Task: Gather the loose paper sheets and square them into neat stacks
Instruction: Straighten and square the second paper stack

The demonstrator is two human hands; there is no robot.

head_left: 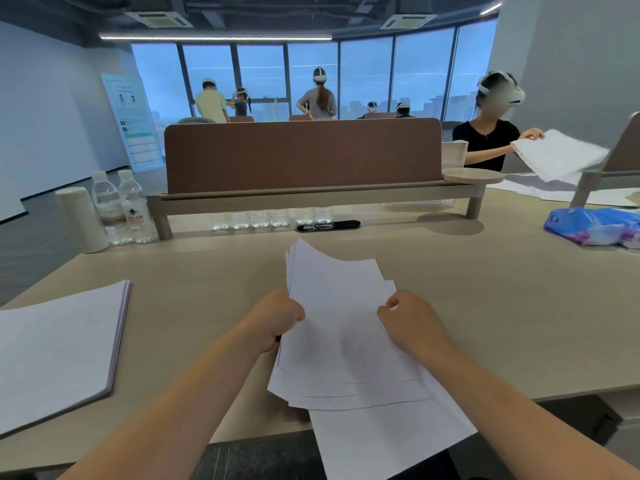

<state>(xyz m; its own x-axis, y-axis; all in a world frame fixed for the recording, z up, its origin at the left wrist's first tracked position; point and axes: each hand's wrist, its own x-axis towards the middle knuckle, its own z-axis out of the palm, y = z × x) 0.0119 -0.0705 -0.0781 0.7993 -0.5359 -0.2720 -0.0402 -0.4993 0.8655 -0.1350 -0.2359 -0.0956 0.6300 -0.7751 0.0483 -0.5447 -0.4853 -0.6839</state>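
A loose bundle of white paper sheets is held above the beige desk, its edges fanned and uneven. My left hand grips the bundle's left edge. My right hand pinches its right edge. One more sheet lies under the bundle and hangs over the desk's near edge. A squared stack of paper rests flat at the left of the desk.
Two water bottles and a cream tumbler stand at the back left. A brown divider closes the far side, with small bottles under it. A blue plastic pack lies at the right. A person beyond handles papers.
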